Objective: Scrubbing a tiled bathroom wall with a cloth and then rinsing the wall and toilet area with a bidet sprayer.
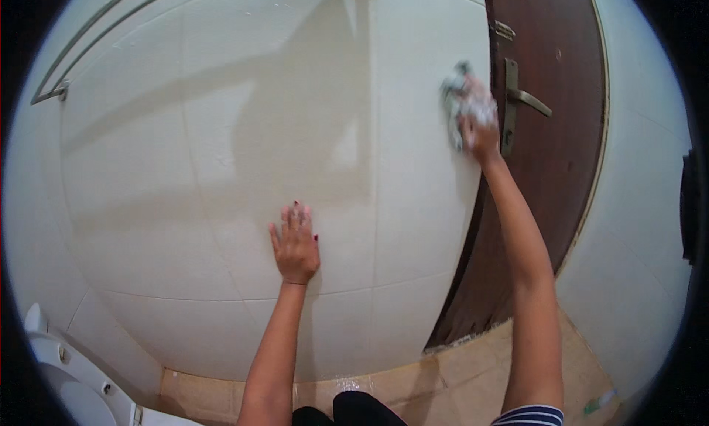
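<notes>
My left hand [296, 249] rests flat against the white tiled wall [327, 321], fingers pointing up and apart, holding nothing. Covered in white suds, my right hand [479, 113] presses a greyish cloth [455, 113] to the same wall, close to its edge beside the dark wooden door. The hand and cloth are blurred, and the fingers partly hide the cloth. Shadows fall across the wall between the two hands.
The brown door [559, 166] has a metal lever handle [529, 100]. A towel rail [83, 41] hangs at upper left, and a toilet [83, 393] stands at lower left. A small plastic bottle [600, 401] lies on the tan tiled floor [476, 387] at lower right.
</notes>
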The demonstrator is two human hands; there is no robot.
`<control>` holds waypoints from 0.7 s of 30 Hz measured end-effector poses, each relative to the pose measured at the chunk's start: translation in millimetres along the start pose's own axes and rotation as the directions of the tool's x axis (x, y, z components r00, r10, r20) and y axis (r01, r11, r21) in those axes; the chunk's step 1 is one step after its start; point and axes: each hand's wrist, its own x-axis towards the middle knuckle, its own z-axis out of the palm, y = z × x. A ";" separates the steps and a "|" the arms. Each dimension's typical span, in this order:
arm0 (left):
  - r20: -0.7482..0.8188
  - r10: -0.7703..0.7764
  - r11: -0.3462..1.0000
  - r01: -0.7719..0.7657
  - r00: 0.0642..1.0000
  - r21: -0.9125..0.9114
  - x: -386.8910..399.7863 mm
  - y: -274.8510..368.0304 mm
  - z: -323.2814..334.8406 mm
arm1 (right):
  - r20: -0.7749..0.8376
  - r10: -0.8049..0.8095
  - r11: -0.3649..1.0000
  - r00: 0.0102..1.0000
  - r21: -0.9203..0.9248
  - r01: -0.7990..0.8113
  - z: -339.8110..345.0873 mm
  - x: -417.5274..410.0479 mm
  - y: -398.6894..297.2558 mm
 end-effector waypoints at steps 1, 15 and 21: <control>-0.013 -0.006 1.000 0.006 1.000 0.025 3.0 -1.0 -0.3 | -0.118 0.173 0.982 0.978 -0.055 -0.181 2.8 5.6 6.4; -0.033 0.005 0.997 -0.002 0.999 0.078 -0.8 -3.0 -0.6 | 0.228 0.108 0.982 0.968 0.131 -0.140 37.4 -298.3 -199.3; -0.041 0.008 0.999 -0.009 0.999 -0.047 2.9 5.8 -2.1 | -0.311 0.624 0.781 0.716 0.233 -0.579 48.0 -28.1 -113.0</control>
